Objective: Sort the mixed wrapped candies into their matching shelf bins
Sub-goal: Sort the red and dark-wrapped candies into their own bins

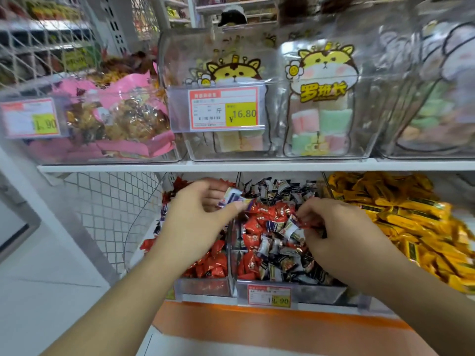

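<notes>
On the lower shelf, a clear bin point(205, 286) at the left holds red wrapped candies point(213, 263). The middle bin point(316, 291) holds black-and-white candies point(280, 191) mixed with red ones point(270, 209). My left hand point(195, 219) hovers over the divider between the two bins and pinches a white-and-purple wrapped candy point(232, 196) between thumb and fingers. My right hand point(336, 227) reaches into the middle bin, its fingers curled round a red-wrapped candy point(303, 223) in the pile.
A bin of yellow wrapped bars point(401, 209) stands at the right. The upper shelf point(231, 165) carries clear bins of marshmallow packs point(321, 124) and pink-wrapped snacks point(115, 124). A white wire mesh panel point(108, 209) closes the left side. Price tags hang on the bin fronts.
</notes>
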